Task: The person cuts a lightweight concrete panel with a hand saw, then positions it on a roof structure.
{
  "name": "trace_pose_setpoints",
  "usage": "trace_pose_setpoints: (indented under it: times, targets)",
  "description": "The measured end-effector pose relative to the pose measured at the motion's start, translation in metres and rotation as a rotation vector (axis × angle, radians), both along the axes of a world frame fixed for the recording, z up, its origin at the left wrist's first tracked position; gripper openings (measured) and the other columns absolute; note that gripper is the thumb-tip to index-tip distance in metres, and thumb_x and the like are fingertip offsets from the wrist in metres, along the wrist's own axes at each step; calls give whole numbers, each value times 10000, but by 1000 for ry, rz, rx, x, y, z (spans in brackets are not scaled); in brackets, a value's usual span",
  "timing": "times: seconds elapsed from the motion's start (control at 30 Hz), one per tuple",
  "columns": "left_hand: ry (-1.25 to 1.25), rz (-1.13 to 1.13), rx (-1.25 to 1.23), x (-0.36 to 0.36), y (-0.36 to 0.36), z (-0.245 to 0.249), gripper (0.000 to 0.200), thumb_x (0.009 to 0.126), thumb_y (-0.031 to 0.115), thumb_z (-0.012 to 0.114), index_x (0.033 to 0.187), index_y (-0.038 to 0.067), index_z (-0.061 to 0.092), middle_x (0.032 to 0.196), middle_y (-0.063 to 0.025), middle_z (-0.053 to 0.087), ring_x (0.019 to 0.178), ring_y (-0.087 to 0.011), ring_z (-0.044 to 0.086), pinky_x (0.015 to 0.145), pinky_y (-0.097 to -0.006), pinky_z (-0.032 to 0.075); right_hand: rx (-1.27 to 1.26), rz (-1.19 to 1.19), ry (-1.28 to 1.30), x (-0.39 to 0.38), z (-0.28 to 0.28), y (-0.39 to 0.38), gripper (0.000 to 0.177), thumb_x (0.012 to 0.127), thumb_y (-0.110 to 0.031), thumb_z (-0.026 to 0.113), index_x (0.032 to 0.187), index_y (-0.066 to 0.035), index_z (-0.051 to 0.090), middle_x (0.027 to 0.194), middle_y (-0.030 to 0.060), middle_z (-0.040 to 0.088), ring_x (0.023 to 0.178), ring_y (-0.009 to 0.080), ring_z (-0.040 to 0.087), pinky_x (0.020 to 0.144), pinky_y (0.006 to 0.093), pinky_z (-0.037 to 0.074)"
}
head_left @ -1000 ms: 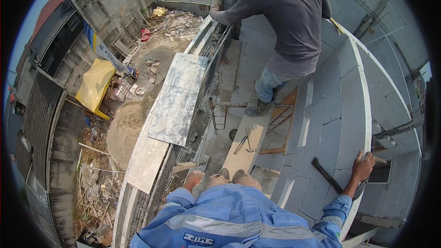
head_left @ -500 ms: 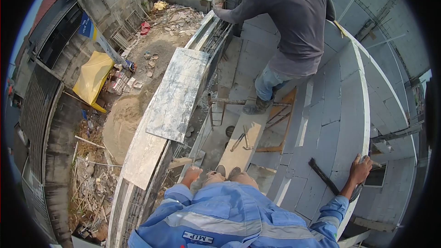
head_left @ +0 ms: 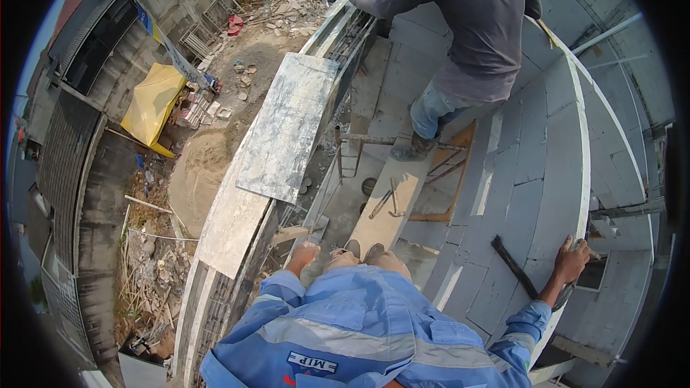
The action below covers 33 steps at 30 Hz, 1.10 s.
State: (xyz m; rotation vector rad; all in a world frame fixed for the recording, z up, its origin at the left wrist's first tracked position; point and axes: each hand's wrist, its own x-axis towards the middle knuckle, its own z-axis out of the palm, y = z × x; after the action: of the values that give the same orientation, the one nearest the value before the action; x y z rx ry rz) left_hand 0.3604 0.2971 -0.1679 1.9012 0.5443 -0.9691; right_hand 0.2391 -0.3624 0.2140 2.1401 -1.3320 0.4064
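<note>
My right hand (head_left: 571, 261) rests on the white top edge of a grey block wall (head_left: 583, 165), fingers curled over it. A dark, narrow bar (head_left: 514, 267) leans on the wall's face beside that wrist. My left hand (head_left: 303, 254) hangs low by my leg with its fingers curled in; anything inside them is hidden. Under my shoes runs a wooden plank (head_left: 374, 228). Lying on it, ahead of my feet, are a hammer (head_left: 395, 200) and a long-handled tool like pincers (head_left: 381, 205), touched by neither hand.
A co-worker (head_left: 471, 36) stands farther along the plank, one hand on a post area. Boards (head_left: 291, 126) lie over the beam formwork (head_left: 198, 316) at left. Below are a sand pile (head_left: 198, 179), rubble (head_left: 287, 13) and a yellow tarp (head_left: 152, 104). A metal frame (head_left: 352, 154) crosses the plank.
My view has shifted slightly, so the scene sits a little to the right and mostly higher. Both my hands keep their places, and the co-worker's stance is nearly the same.
</note>
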Motion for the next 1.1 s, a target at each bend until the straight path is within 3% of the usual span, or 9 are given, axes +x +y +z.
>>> trace_pose_setpoints:
  times: [0.27,0.53,0.73,1.03,1.1]
  targets:
    - [31,-40,53,6,8,-8,419,810,369,727,1091,59,700,894,-134,718,690,-215,700,596,-349,547,43,-27,-35,5,5,11,427,913,-434,604,1171,-94,611,1123,114,594,1077,311,579,879,436,500]
    - [-6,-49,65,8,10,-9,408,807,365,729,1082,65,710,825,-124,716,687,-209,699,601,-351,548,9,0,-36,3,1,8,436,901,-431,617,1174,-92,613,1107,126,590,1053,314,583,867,438,501]
    - [-11,-69,88,9,-4,22,405,814,360,720,1079,55,709,811,-118,714,662,-207,680,599,-348,540,-5,8,-47,2,-2,6,437,895,-422,625,1177,-89,610,1103,128,590,1041,317,588,864,447,497]
    - [-19,-15,72,1,9,-25,344,811,350,721,1033,87,723,776,-108,706,634,-190,667,574,-333,531,-19,25,-38,2,-3,8,429,894,-417,628,1157,-79,609,1089,135,588,1022,320,591,854,443,496]
    - [-26,-9,54,5,8,-17,331,809,350,723,1020,95,727,761,-104,703,614,-185,659,563,-329,525,-28,32,-43,2,-4,8,427,894,-416,628,1153,-77,609,1083,133,589,1019,319,592,851,441,497]
